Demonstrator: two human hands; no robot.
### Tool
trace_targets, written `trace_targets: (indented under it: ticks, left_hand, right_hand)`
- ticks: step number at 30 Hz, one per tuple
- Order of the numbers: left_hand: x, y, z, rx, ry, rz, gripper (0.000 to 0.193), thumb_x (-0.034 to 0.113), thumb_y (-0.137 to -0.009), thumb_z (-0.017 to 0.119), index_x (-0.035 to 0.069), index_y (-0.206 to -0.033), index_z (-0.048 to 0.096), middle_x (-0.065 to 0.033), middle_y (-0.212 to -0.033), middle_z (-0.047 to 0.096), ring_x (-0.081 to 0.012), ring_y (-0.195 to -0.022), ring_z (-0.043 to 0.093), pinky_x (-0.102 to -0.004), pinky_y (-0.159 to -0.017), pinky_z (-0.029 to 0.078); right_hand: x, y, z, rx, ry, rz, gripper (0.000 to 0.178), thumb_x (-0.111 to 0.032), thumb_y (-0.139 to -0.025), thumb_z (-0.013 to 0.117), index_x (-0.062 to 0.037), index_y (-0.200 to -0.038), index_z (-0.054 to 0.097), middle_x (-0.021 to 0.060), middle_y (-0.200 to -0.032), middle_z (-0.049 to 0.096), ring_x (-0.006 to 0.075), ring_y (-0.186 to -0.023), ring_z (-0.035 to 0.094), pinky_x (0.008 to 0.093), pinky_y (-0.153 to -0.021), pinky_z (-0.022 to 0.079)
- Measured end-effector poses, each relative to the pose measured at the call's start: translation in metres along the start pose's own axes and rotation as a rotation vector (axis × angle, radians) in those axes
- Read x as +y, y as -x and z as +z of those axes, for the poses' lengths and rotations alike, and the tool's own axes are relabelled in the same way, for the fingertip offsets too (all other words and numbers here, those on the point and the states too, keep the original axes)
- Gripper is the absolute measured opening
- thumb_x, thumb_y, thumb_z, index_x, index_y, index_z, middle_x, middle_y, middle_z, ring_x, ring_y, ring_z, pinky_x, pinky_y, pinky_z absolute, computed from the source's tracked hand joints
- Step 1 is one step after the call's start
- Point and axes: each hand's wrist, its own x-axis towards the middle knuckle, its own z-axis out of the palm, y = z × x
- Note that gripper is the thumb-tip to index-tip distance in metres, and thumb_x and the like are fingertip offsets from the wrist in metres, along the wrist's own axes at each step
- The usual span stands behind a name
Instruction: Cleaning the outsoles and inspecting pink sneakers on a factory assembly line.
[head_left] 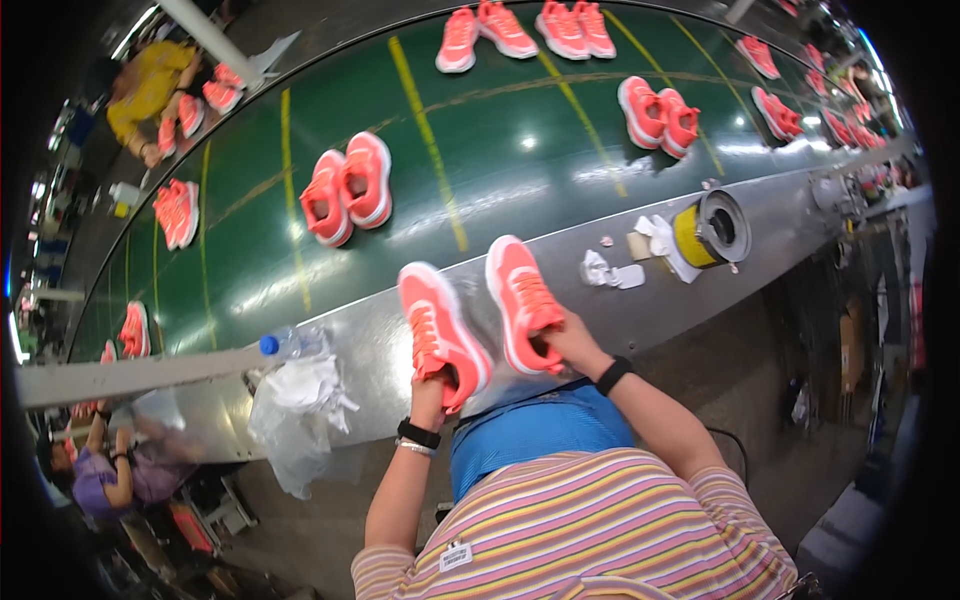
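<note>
Each of my hands holds a coral-pink sneaker with a white sole by its heel end, above the metal ledge in front of me. My left hand (428, 396) grips the left sneaker (437, 325) at its collar, the fingers partly hidden by the shoe. The right sneaker (520, 300) is in my right hand (577, 343), whose fingers close on the heel opening. Both toes point away from me toward the green belt. The two shoes are side by side, slightly apart, laces upward.
The green conveyor belt (480, 125) carries several pink sneaker pairs, one nearby pair (347, 189) at left. On the metal ledge (385, 395) are a yellow-and-grey tub (712, 232), crumpled white paper (598, 268), a clear bottle (292, 343) and a plastic bag (292, 425). Other people sit at left.
</note>
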Motion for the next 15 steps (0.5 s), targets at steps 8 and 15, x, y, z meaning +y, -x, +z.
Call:
trace_targets:
  ticks: [8,15]
  left_hand:
    - [0.002,0.018,-0.015,0.401,-0.844,0.574,0.031,0.01,-0.077,0.059,0.001,-0.105,0.052,-0.0127,-0.093,0.057,-0.0271,-0.092,0.053,-0.0359,-0.084,0.039]
    - [0.02,0.042,0.013,-0.014,-1.797,0.798,0.03,0.024,-0.077,0.064,0.002,-0.096,0.054,-0.0128,-0.093,0.059,-0.0306,-0.092,0.055,-0.0465,-0.089,0.032]
  right_hand:
    - [-0.021,-0.002,-0.068,0.314,0.589,-0.416,0.029,-0.01,-0.072,0.065,-0.0078,-0.101,0.062,0.013,-0.092,0.059,0.0289,-0.084,0.056,0.0365,-0.078,0.045]
    - [0.024,-0.049,-0.108,0.38,0.811,-0.47,0.013,-0.002,-0.075,0.055,-0.0054,-0.087,0.061,0.0125,-0.083,0.057,0.0327,-0.081,0.055,0.039,-0.074,0.044]
